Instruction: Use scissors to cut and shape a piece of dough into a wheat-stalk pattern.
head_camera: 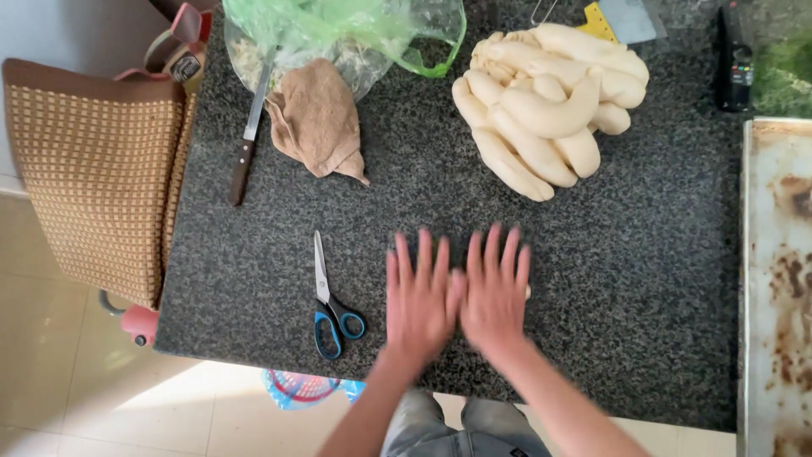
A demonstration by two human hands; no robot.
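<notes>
Head view: blurred left hand (419,298) and right hand (495,292) hide dough (527,292)

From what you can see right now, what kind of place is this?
Probably a home kitchen: a granite counter with a heap of dough rolls, a knife and a worn baking tray.

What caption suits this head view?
Both hands pressed flat on a granite counter, scissors left, dough rolls beyond.

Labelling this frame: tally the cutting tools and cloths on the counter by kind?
Scissors: 1
Knife: 1
Brown cloth: 1
Total: 3
Both hands, left hand and right hand, lie flat beside the scissors.
</notes>
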